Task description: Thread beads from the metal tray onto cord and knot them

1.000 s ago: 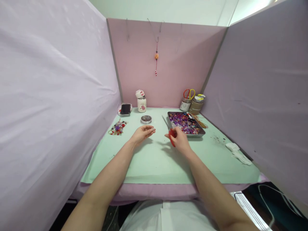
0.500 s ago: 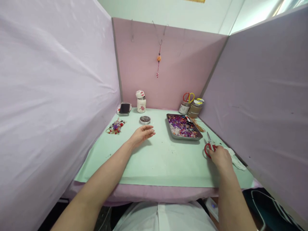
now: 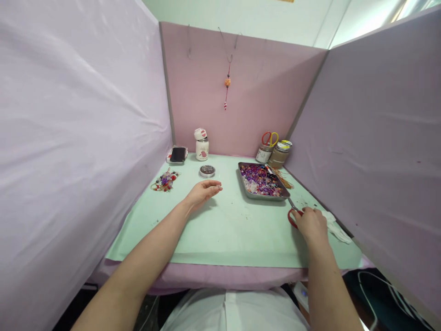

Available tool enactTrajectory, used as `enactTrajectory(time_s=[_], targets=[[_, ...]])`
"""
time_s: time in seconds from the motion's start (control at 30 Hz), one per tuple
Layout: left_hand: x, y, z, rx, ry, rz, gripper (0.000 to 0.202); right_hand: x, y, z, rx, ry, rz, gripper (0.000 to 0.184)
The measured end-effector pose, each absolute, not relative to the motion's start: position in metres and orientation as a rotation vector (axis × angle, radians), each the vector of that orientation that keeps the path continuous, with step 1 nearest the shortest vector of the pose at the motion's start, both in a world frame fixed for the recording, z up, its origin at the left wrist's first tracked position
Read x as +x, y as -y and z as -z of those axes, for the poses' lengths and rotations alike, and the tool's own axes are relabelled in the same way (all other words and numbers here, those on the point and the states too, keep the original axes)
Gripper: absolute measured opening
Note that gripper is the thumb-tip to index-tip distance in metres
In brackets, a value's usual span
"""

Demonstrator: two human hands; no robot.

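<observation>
My right hand (image 3: 313, 223) is closed on the red-handled scissors (image 3: 292, 218) at the right of the mat. Their metal blades point up and left, toward the near right corner of a metal tray (image 3: 253, 196) full of purple, clear and dark beads (image 3: 262, 178). Over the middle left of the mat, my left hand (image 3: 203, 193) has its fingers bent and the tips drawn together. Whatever sits between those fingertips is too small to make out. Beyond that hand lies a round tin (image 3: 207, 171) with small dark contents.
A pile of beaded strings (image 3: 166, 180) lies on the left of the green mat (image 3: 220, 239). Behind stand a phone (image 3: 178, 155), a white bottle (image 3: 202, 147) and two jars (image 3: 279, 154). White cloth (image 3: 336, 228) lies right; a beaded charm (image 3: 227, 82) hangs on the pink back panel.
My right hand has shifted slightly left with the scissors, whose blades now tilt further left toward the tray. My left hand has barely moved; its fingertips look a little closer together.
</observation>
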State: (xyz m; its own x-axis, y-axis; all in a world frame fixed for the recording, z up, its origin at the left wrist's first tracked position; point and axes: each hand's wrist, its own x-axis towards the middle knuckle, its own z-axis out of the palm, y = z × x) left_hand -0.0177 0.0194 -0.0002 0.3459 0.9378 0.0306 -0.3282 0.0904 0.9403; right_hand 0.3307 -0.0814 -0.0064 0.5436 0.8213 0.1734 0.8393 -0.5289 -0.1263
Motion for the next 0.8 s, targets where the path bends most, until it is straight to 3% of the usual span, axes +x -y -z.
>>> enactTrajectory(time_s=[0.23,0.43,0.67,0.8], targets=[[-0.013,-0.023,0.010,1.337,-0.838,-1.087,0.038,0.324,0.077,-0.008,-2.245,1.465,0.264,0.046],[-0.008,-0.022,0.020,2.024,-1.028,-1.022,0.021,0.303,0.060,-0.039,-2.028,1.553,0.175,0.039],[-0.005,-0.019,0.024,2.380,-1.105,-0.964,0.033,0.290,0.023,-0.056,-1.968,1.622,0.079,0.029],[-0.007,-0.021,0.027,2.402,-1.137,-0.797,0.030,0.296,0.001,-0.059,-2.047,1.658,0.076,0.028]])
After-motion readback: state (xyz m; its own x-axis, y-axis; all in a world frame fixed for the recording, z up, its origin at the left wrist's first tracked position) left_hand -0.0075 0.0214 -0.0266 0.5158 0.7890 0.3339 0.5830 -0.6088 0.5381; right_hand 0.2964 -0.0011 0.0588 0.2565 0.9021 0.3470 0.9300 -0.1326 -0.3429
